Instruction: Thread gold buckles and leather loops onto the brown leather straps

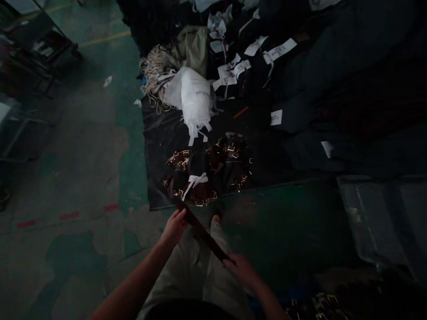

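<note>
Dark brown strap (207,236), slanting in mid-air by the near edge of the black sheet (155,160), towards its left corner! Left hand (175,227) pinches the upper end between thumb and fingers; right hand (245,270) grips the lower end, bare strap between.

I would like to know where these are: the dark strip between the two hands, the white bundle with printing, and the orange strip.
Dark strip (205,234), head view: middle of its length.
White bundle (195,103), head view: middle of its wrapping.
Orange strip (240,112), head view: its middle.
</note>
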A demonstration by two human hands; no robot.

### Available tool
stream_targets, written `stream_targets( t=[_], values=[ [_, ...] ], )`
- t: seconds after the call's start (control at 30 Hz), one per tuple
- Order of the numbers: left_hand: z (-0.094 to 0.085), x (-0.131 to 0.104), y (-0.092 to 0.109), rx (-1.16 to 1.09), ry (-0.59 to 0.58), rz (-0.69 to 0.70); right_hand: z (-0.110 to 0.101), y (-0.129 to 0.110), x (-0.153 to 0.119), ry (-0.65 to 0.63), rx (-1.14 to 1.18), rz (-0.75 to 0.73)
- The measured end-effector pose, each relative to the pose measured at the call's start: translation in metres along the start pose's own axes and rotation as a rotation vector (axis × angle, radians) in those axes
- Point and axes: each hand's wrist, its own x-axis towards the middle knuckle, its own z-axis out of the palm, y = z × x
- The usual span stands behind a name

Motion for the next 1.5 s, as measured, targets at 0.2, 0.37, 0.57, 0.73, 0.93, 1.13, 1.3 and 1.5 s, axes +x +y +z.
stream_targets(
  t=[0.2,0.37,0.57,0.73,0.93,1.13,1.3,1.5],
  values=[
    [0.003,0.021,0.009,-0.074,0.014,0.004,-0.019,-0.074,0.054,-0.278,0.092,-0.028],
    [0.009,0.040,0.022,-0.066,-0.077,-0.009,-0.006,-0.142,0.109,-0.241,0.315,-0.113],
    [-0.006,0.064,0.061,-0.016,-0.170,0.001,0.013,-0.182,0.155,-0.023,0.274,-0.070],
    [-0.035,0.084,0.075,0.079,-0.152,0.004,0.032,-0.195,0.184,-0.031,0.224,-0.117],
    [-0.047,0.112,0.061,0.134,-0.071,0.014,0.041,-0.174,0.217,0.013,0.318,-0.010],
    [-0.055,0.172,0.033,0.363,0.065,0.021,0.014,-0.140,0.222,0.130,0.483,0.169],
    [-0.048,0.230,0.016,0.561,0.039,0.101,0.002,-0.118,0.233,0.265,0.605,0.293],
    [-0.020,0.281,0.021,0.779,-0.032,0.275,0.013,-0.092,0.254,0.277,0.735,0.334]
  ],
)
